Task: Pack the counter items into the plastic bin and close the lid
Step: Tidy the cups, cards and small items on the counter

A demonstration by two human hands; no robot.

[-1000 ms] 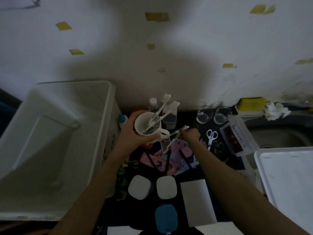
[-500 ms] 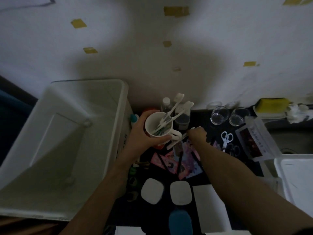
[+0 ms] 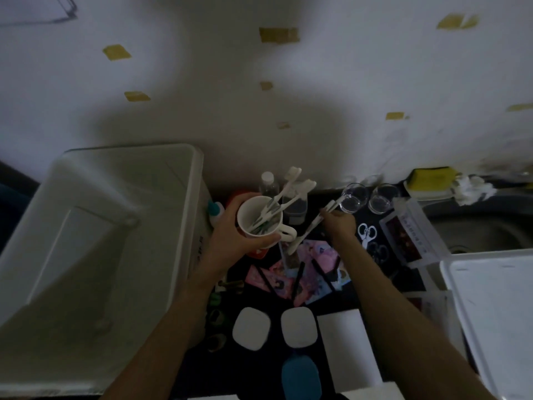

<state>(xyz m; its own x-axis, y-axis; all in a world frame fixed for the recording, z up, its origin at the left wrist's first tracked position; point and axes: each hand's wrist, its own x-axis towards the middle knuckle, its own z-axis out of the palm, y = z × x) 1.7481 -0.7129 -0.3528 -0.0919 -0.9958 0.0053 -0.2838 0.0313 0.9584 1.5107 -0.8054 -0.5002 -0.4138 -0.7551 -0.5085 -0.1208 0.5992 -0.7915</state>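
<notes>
I've got the left hand (image 3: pixel 230 229) wrapped round the white mug (image 3: pixel 258 216), held up by the bin's (image 3: pixel 184 226) right wall so loose toothbrushes travel together. Right hand (image 3: pixel 339 226) pinches two more toothbrushes (image 3: pixel 313 226), tilted toward the mug. Bin sits open at the bench's left edge, looks empty; lid (image 3: pixel 490 298) lies at the right edge.
</notes>
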